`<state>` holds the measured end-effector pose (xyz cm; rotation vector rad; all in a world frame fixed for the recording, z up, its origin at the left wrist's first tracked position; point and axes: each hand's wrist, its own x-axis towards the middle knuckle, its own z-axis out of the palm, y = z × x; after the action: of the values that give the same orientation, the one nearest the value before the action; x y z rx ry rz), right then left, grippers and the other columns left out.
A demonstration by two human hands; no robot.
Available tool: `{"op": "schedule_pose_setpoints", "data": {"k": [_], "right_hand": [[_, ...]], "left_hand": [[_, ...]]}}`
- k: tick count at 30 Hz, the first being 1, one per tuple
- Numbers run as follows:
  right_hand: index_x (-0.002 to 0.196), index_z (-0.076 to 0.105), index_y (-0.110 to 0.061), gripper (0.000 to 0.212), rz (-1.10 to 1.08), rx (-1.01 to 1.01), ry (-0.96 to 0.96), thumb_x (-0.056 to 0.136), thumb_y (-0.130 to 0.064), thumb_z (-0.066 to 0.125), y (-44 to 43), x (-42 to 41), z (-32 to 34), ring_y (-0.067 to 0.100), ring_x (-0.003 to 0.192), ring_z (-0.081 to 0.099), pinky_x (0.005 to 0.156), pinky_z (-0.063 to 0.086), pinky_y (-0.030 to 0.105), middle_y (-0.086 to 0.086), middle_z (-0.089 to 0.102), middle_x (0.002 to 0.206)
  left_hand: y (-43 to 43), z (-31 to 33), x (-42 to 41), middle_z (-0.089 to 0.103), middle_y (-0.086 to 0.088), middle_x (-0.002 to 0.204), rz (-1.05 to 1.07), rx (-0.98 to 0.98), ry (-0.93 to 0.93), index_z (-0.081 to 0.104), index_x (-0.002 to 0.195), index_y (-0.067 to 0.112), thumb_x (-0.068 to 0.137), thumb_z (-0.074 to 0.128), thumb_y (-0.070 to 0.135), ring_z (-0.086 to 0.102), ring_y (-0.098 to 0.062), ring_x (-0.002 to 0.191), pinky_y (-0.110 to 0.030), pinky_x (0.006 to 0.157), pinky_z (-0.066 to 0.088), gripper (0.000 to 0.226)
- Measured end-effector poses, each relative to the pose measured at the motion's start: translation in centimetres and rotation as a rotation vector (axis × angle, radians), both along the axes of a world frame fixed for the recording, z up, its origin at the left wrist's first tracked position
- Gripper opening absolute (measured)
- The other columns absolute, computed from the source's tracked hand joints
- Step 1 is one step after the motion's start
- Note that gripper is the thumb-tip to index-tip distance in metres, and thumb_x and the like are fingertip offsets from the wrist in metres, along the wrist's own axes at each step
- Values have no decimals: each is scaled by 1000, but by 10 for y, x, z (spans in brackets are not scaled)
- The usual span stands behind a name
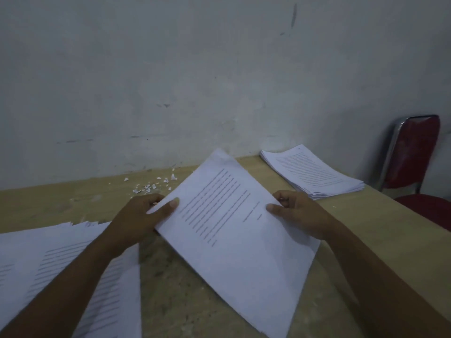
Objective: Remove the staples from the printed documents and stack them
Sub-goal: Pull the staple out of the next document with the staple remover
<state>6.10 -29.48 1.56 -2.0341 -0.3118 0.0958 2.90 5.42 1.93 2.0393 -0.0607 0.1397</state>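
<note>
Bare plaster wall behind a tan bench (pixel 170 276). Loose pages (pixel 61 259) lie near left. Left hand (pixel 144 215) and right hand (pixel 296 213) each pinch an edge of the tilted document (pixel 234 228): light, floppy, best held by both sides. Finished stack (pixel 312 172) far right.

You're in a plain office room.
Scuffed bare wall (pixel 170 69), wooden worktop (pixel 175 289) with a pile of printed sheets (pixel 314 172), red padded chair (pixel 412 154) at your right.

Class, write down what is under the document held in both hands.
The left hand and right hand hold its edges, fingers going underneath; the table lies below. Whatever sits directly beneath the document is covered.
</note>
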Motion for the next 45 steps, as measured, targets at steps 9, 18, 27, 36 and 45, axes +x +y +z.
{"op": "schedule_pose_setpoints", "data": {"k": [9, 18, 27, 36, 45], "right_hand": [[98, 72, -14, 15, -375, 357, -58, 93, -26, 67, -42, 2, 4, 22, 85, 74, 79, 59, 36, 1, 77, 94], [109, 67, -18, 17, -555, 249, 24, 97, -28, 60, -97, 30, 30, 14, 87, 67, 68, 50, 24, -4, 71, 105], [141, 48, -21, 53, -446, -168, 27, 93, 1, 50, -167, 76, 31, 21, 111, 51, 86, 42, 31, -2, 53, 131], [137, 49, -8, 46, -520, -419, -44, 92, -5, 59, -221, 155, 12, 31, 120, 55, 96, 44, 35, 14, 55, 137], [144, 45, -14, 48, -489, -580, -34, 98, -19, 57, -240, 205, -13, 29, 124, 53, 101, 38, 29, 11, 53, 142]], "left_hand": [[-82, -3, 11, 75, -16, 95, -137, -456, 65, 68, 107, 7, 82, 68, 38, 73, -27, 81, -29, 59, 57, 40], [-175, -14, 40, 78, -1, 93, -303, -247, 78, 67, 106, 8, 96, 57, 22, 75, -21, 83, -39, 70, 62, 20], [-255, -26, 94, 75, -5, 79, -224, -212, -10, 65, 88, 11, 99, 56, 24, 70, -24, 65, -40, 62, 59, 19], [-320, -53, 167, 65, 4, 74, -57, -28, -167, 57, 77, 17, 98, 56, 30, 57, -9, 66, -24, 61, 42, 25], [-329, -73, 208, 64, 13, 69, 40, 80, -216, 67, 103, 23, 91, 63, 43, 63, -8, 71, -48, 87, 51, 25]]}}
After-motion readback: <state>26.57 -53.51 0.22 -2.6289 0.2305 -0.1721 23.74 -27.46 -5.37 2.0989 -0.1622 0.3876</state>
